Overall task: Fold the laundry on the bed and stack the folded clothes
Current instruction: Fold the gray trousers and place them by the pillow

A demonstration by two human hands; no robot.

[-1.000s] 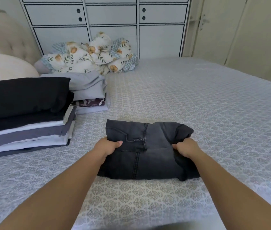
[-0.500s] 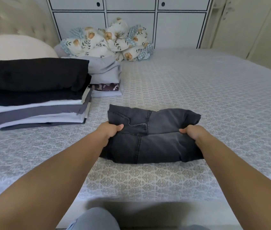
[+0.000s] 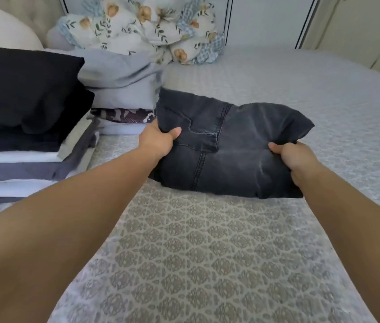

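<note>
A folded pair of dark grey jeans [image 3: 235, 145] is held just above the patterned bedspread [image 3: 207, 252]. My left hand [image 3: 158, 139] grips its left edge, thumb on top. My right hand [image 3: 293, 157] grips its right edge the same way. To the left stands a tall stack of folded clothes [image 3: 21, 127] with a black garment on top. Behind it, a lower stack [image 3: 121, 89] has a light grey garment on top and a dark patterned one beneath; the jeans' left corner nearly touches this stack.
A crumpled floral blanket [image 3: 142, 26] lies at the head of the bed. A cream pillow [image 3: 0, 29] and padded headboard are at the far left. White cupboards stand behind the bed. Bare bedspread stretches to the right.
Both hands have lifted the folded jeans off the bed and carried them forward and left, towards the stacks. The camera has leaned in closer.
</note>
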